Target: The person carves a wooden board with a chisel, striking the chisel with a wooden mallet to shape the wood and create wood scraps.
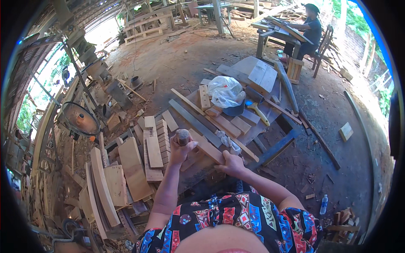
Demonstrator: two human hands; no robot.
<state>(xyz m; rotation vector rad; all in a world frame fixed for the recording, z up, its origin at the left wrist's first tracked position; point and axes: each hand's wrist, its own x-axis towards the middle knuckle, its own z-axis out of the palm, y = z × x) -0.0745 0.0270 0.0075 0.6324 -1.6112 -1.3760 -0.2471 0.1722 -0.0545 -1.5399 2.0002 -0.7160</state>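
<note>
My left hand (180, 152) is closed around a thick brown wooden handle (182, 135), its rounded end pointing up. The rest of that tool is hidden by the hand. My right hand (231, 164) grips the near right end of a flat wooden board (206, 146), which slants up and left towards my left hand. Just left of my left hand stands a row of short wooden blocks (163, 141), with a small plank (154, 152) beside it. Past my right hand lies a crumpled whitish wrapping (228, 142).
A crowded low worktable holds a white plastic bag (226, 91), a yellow-handled brush (259, 113) and a long metal bar (195, 122). Curved boards (104, 188) lean at left. A plastic bottle (324, 204) stands on the floor. Far right, a person (310, 33) sits at another table.
</note>
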